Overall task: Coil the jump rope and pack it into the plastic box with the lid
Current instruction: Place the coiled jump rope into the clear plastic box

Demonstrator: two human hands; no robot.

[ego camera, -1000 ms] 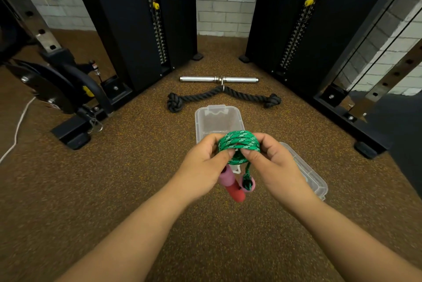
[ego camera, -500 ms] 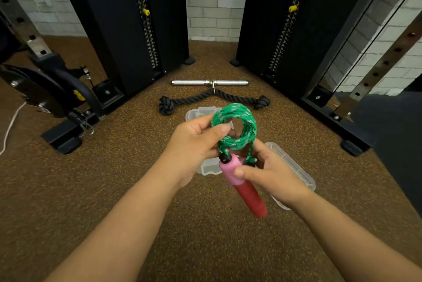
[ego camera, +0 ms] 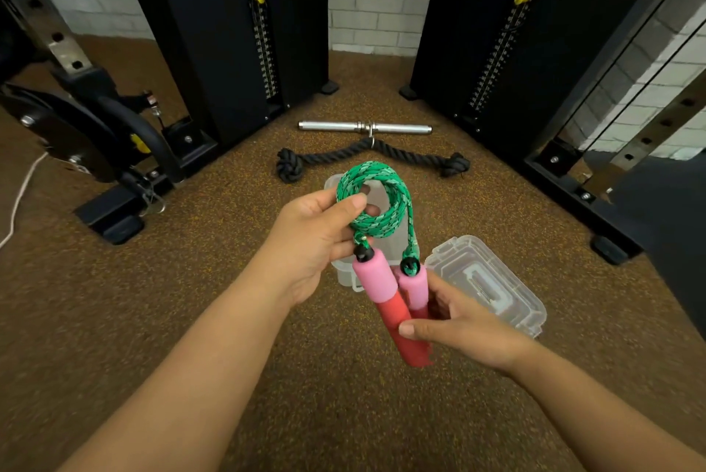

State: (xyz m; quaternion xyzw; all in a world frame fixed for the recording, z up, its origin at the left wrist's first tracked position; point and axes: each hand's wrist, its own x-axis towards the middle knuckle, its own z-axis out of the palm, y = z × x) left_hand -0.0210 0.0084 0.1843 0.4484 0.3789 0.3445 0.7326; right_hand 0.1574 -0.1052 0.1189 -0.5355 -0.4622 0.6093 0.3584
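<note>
Jump rope is held in mid-air above the brown speckled floor, its green braided cord wound into a tight coil. Beneath it lie the clear plastic box, mostly hidden behind the rope and hand, and just right of that the clear lid, flat on the floor. Left hand is closed on the coil's left side, thumb pressed over the strands, the coil standing above the fingers. Right hand is closed around the two pink-and-red foam handles, which hang side by side below the coil, the thumb across the red part of the nearer one.
</note>
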